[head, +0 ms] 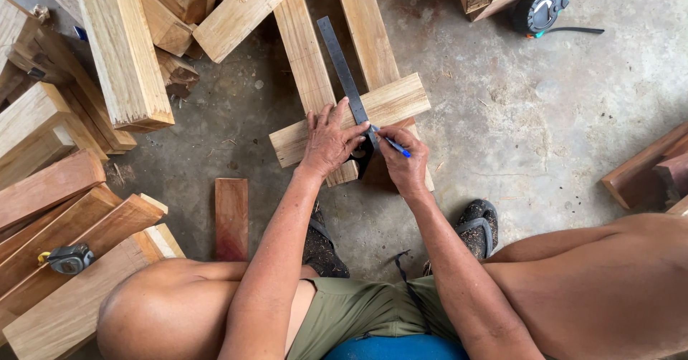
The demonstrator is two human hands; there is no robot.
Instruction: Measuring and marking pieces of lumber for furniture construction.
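A short pale wooden board [390,101] lies crosswise over two longer planks [304,52] on the concrete floor. A dark metal square ruler [340,63] rests across the board. My left hand [330,141] presses flat on the board and the ruler's lower end. My right hand [405,163] grips a blue pen [393,145], its tip against the board beside the ruler's edge.
Pale timber blocks [122,52] are piled at the upper left, reddish planks [57,224] at the left with a grey tape measure [69,258] on them. A blue and black tape measure [537,12] lies top right. A red-brown short plank [231,217] sits by my knee.
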